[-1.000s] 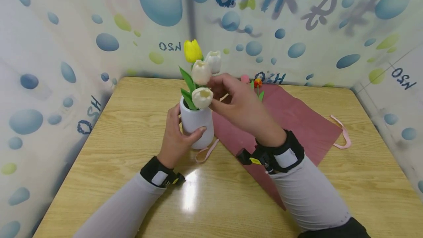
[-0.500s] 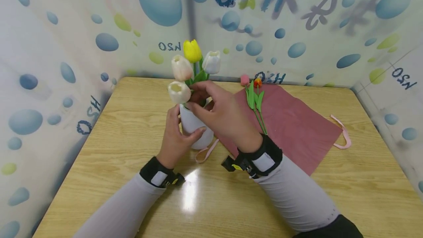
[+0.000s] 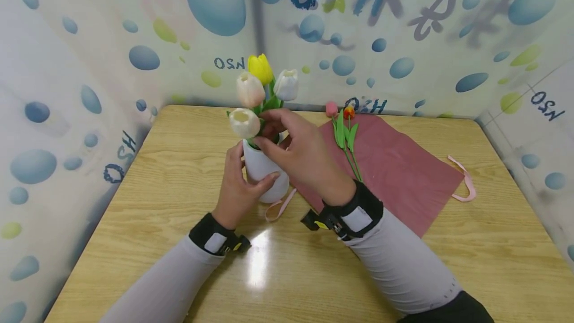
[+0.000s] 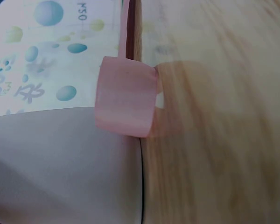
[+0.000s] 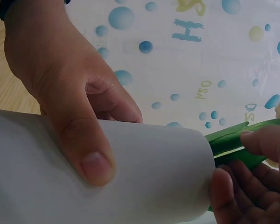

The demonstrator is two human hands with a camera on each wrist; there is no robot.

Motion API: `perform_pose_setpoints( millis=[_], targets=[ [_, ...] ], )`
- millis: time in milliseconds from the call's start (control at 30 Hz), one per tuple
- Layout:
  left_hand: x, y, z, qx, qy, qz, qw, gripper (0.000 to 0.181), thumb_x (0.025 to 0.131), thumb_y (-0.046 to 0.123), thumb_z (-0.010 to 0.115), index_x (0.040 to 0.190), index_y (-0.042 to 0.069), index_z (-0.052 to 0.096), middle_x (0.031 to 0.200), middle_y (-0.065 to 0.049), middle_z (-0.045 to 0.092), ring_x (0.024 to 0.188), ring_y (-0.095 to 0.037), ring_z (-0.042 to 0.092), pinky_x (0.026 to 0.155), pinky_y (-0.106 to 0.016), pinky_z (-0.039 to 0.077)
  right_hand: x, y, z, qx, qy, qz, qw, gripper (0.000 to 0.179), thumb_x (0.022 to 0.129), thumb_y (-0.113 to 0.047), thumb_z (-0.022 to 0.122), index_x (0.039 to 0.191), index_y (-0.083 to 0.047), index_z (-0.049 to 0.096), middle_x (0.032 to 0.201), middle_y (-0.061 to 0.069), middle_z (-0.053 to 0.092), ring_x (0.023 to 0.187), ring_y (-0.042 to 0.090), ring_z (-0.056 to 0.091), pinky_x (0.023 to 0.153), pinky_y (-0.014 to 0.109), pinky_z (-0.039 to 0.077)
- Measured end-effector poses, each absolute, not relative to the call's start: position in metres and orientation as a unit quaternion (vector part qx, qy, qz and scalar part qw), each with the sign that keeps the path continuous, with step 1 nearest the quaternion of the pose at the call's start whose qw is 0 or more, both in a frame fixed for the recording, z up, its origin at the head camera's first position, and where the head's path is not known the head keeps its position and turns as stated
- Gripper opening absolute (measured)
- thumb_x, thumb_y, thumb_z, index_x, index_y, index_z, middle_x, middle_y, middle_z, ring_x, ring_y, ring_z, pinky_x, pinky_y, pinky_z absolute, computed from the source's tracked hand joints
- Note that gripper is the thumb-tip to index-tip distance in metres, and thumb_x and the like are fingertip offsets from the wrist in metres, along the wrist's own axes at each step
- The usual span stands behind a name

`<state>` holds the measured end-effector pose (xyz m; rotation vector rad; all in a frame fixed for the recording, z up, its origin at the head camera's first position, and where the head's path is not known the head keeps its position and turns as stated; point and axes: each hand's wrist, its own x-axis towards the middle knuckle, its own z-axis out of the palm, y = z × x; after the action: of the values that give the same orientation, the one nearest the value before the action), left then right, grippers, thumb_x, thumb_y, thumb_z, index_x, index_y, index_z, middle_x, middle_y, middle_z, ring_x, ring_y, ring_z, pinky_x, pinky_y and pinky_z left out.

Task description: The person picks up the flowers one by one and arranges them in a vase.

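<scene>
My left hand [image 3: 239, 191] grips a white vase [image 3: 264, 176] around its side, with the thumb across the front. Its smooth wall [image 4: 60, 168] fills the lower left of the left wrist view. At the vase's mouth my right hand [image 3: 309, 156] pinches the green stem of an artificial tulip; green leaves [image 5: 228, 140] show by its thumb in the right wrist view. A cream tulip [image 3: 244, 122] leans left over the rim. Above it stand a pale pinkish tulip [image 3: 250, 89], a yellow tulip [image 3: 260, 69] and a white tulip [image 3: 286, 84].
Right of the vase, a dark pink sheet [image 3: 403, 173] lies on the wooden table [image 3: 148, 203]. On it rest a pink tulip [image 3: 332, 109] and an orange-red tulip [image 3: 349, 112]. Pink ribbon [image 3: 280, 207] curls beside the vase base; another ribbon [image 3: 468, 186] lies farther right.
My right hand has moved left across the vase mouth, and the cream and pinkish tulips have swung left with it. Over the last half second they shift slightly right. My left hand stays put.
</scene>
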<state>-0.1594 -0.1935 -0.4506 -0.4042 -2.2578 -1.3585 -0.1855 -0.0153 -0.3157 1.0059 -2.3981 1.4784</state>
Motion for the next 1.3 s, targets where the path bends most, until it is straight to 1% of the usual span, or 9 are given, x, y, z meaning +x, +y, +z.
perform_pose_setpoints(
  millis=[133, 233, 433, 533, 767, 867, 933, 1100, 1300],
  targets=[
    [-0.159, -0.194, -0.450, -0.143, -0.822, -0.499, 0.233, 0.095, 0.081, 0.017, 0.089, 0.158, 0.013, 0.032, 0.142, -0.019, 0.044, 0.128, -0.028, 0.044, 0.099, -0.056, 0.049, -0.183, -0.011, -0.316, 0.338, -0.798, 0.494, 0.068, 0.045, 0.097, -0.014, 0.073, 0.139, -0.005, 0.060, 0.108, 0.003, 0.072, 0.098, 0.011, 0.067, 0.077, 0.026, 0.059],
    [-0.158, -0.194, -0.450, -0.142, -0.822, -0.502, 0.229, 0.095, 0.082, 0.018, 0.088, 0.158, 0.013, 0.032, 0.143, -0.018, 0.043, 0.129, -0.028, 0.044, 0.100, -0.057, 0.048, -0.180, -0.005, -0.318, 0.334, -0.795, 0.502, 0.067, 0.049, 0.097, -0.013, 0.073, 0.143, -0.005, 0.058, 0.112, 0.005, 0.072, 0.102, 0.012, 0.067, 0.079, 0.027, 0.060],
    [-0.159, -0.193, -0.448, -0.137, -0.823, -0.506, 0.218, 0.097, 0.082, 0.019, 0.089, 0.159, 0.017, 0.031, 0.146, -0.015, 0.043, 0.132, -0.026, 0.043, 0.104, -0.059, 0.047, -0.174, 0.017, -0.324, 0.298, -0.800, 0.514, 0.081, 0.046, 0.096, -0.012, 0.074, 0.140, -0.007, 0.061, 0.112, 0.008, 0.073, 0.101, 0.015, 0.068, 0.081, 0.035, 0.060],
    [-0.159, -0.193, -0.448, -0.135, -0.823, -0.508, 0.215, 0.097, 0.082, 0.019, 0.089, 0.159, 0.018, 0.030, 0.146, -0.014, 0.043, 0.132, -0.025, 0.043, 0.104, -0.059, 0.047, -0.177, 0.030, -0.329, 0.269, -0.807, 0.517, 0.090, 0.043, 0.096, -0.012, 0.074, 0.137, -0.006, 0.062, 0.112, 0.010, 0.072, 0.100, 0.017, 0.069, 0.082, 0.036, 0.060],
    [-0.159, -0.193, -0.450, -0.135, -0.825, -0.503, 0.218, 0.097, 0.082, 0.020, 0.089, 0.160, 0.017, 0.030, 0.144, -0.015, 0.044, 0.131, -0.025, 0.044, 0.104, -0.058, 0.047, -0.193, 0.062, -0.340, 0.201, -0.818, 0.527, 0.117, 0.042, 0.097, -0.016, 0.073, 0.137, -0.008, 0.063, 0.112, 0.007, 0.071, 0.102, 0.011, 0.065, 0.080, 0.022, 0.054],
    [-0.158, -0.193, -0.449, -0.134, -0.825, -0.503, 0.219, 0.098, 0.082, 0.021, 0.089, 0.160, 0.018, 0.030, 0.144, -0.015, 0.044, 0.131, -0.025, 0.045, 0.104, -0.058, 0.047, -0.202, 0.076, -0.342, 0.177, -0.820, 0.528, 0.131, 0.041, 0.098, -0.017, 0.072, 0.137, -0.007, 0.063, 0.114, 0.009, 0.070, 0.102, 0.009, 0.065, 0.079, 0.021, 0.052],
    [-0.157, -0.193, -0.449, -0.134, -0.825, -0.503, 0.220, 0.098, 0.082, 0.021, 0.089, 0.160, 0.018, 0.030, 0.144, -0.015, 0.044, 0.131, -0.025, 0.045, 0.104, -0.058, 0.046, -0.207, 0.085, -0.343, 0.157, -0.824, 0.529, 0.132, 0.041, 0.099, -0.019, 0.071, 0.138, -0.007, 0.062, 0.115, 0.009, 0.068, 0.101, 0.008, 0.065, 0.082, 0.020, 0.052],
    [-0.158, -0.193, -0.448, -0.137, -0.825, -0.502, 0.222, 0.097, 0.082, 0.020, 0.088, 0.160, 0.016, 0.030, 0.144, -0.016, 0.044, 0.132, -0.025, 0.044, 0.104, -0.058, 0.046, -0.221, 0.104, -0.350, 0.108, -0.835, 0.528, 0.115, 0.046, 0.101, -0.028, 0.068, 0.142, -0.009, 0.059, 0.118, 0.008, 0.066, 0.103, 0.008, 0.063, 0.089, 0.019, 0.051],
    [-0.159, -0.193, -0.449, -0.140, -0.822, -0.505, 0.220, 0.097, 0.082, 0.019, 0.088, 0.160, 0.018, 0.030, 0.144, -0.016, 0.044, 0.131, -0.025, 0.044, 0.104, -0.058, 0.046, -0.238, 0.117, -0.363, 0.054, -0.851, 0.518, 0.072, 0.052, 0.101, -0.036, 0.068, 0.145, -0.010, 0.056, 0.122, 0.009, 0.066, 0.107, 0.015, 0.061, 0.087, 0.021, 0.051]
  ],
)
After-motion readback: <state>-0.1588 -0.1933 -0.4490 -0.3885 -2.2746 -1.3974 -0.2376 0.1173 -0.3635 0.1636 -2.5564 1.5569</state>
